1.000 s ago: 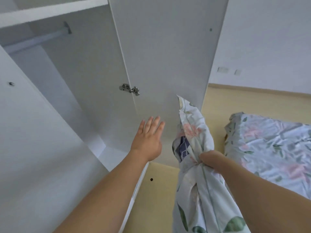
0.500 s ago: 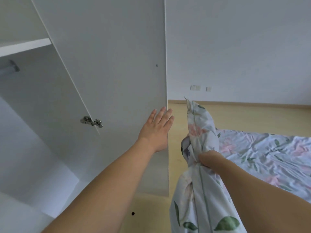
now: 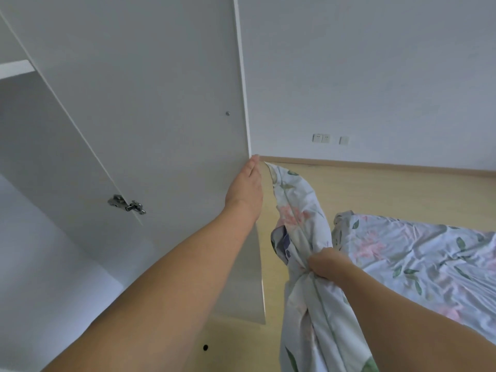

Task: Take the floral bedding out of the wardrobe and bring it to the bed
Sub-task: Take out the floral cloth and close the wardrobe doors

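My right hand (image 3: 323,264) grips a bunched length of white floral bedding (image 3: 303,226), which rises to a point above the fist and hangs down below it. My left hand (image 3: 245,187) lies with straight fingers along the free edge of the open white wardrobe door (image 3: 150,103). The wardrobe interior (image 3: 32,157) opens at the left, with a shelf edge at the upper left. The bed (image 3: 418,253), covered in a matching floral sheet, lies at the right.
A metal hinge (image 3: 126,204) sits on the door's inner side. Light wooden floor (image 3: 375,189) runs between the wardrobe and the bed. Wall sockets (image 3: 322,138) sit low on the white wall behind.
The view has turned right toward the bed. My left hand has slid from the door's inner face to its free edge. My right hand keeps its grip on the bedding.
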